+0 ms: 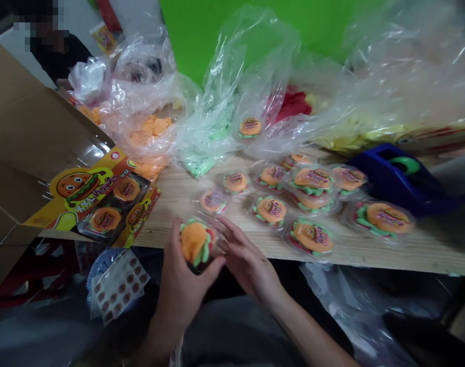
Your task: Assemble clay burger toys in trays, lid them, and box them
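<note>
My left hand (178,285) is clenched around a gummy burger (194,243), holding it up just off the edge of the wooden table (419,257). My right hand (247,260) is open, its fingers (225,230) spread against the burger's clear wrap (206,216). More wrapped gummy burgers (312,237) sit ahead on the table, with a blue tape dispenser (392,173) to the right, a printed burger box (117,199) to the left beside a cardboard carton (26,117), and clear plastic bags of gummy pieces (148,127) beyond
</note>
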### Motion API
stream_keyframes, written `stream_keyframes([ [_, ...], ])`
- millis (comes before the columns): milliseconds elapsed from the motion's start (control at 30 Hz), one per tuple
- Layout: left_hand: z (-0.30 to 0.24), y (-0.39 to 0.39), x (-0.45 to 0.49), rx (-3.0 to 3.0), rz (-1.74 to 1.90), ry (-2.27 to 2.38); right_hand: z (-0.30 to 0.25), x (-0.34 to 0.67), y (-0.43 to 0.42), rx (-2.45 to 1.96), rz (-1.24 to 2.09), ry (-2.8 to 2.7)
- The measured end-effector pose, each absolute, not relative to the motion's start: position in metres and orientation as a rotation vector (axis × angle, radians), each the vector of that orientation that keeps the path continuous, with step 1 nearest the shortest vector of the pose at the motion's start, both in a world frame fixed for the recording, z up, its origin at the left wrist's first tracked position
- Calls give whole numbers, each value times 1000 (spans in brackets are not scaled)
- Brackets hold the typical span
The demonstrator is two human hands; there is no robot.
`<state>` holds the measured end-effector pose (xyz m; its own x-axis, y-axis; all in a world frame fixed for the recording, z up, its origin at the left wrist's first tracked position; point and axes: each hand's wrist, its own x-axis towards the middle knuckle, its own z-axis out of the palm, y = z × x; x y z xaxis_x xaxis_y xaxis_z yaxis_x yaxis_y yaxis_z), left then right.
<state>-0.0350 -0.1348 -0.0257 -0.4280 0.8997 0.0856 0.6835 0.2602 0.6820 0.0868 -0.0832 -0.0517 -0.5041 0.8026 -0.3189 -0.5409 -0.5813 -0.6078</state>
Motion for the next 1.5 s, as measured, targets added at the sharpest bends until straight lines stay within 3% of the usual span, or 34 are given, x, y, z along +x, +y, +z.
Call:
stream_keyframes([
  [200, -17, -133, -2, 1928, 904, 2007, -20, 104, -81, -598, 2229, -245],
  [500, -6, -130, -5, 2063, 919, 1801, -12, 124, -85, -462, 2274, -203],
  [600, -5, -133, -13, 1859, 970, 1587, -12, 130, -86, -507, 2275, -199],
  [767, 2, -105, -27, 1212, 1361, 1349, -8, 137, -86, -624, 2320, -220],
  [933, -2, -49, -31, 673, 1011, 1131, -7, 136, -93, -637, 2410, -249],
  [1100, 11, -53, -33, 1112, 1018, 1118, -9, 142, -90, -623, 2450, -112],
  [1267, 26, -86, -36, 1576, 723, 1054, 0, 151, -79, -549, 2365, -112],
  [1500, 20, -102, -19, 1725, 881, 1225, 1, 149, -83, -475, 2327, -286],
])
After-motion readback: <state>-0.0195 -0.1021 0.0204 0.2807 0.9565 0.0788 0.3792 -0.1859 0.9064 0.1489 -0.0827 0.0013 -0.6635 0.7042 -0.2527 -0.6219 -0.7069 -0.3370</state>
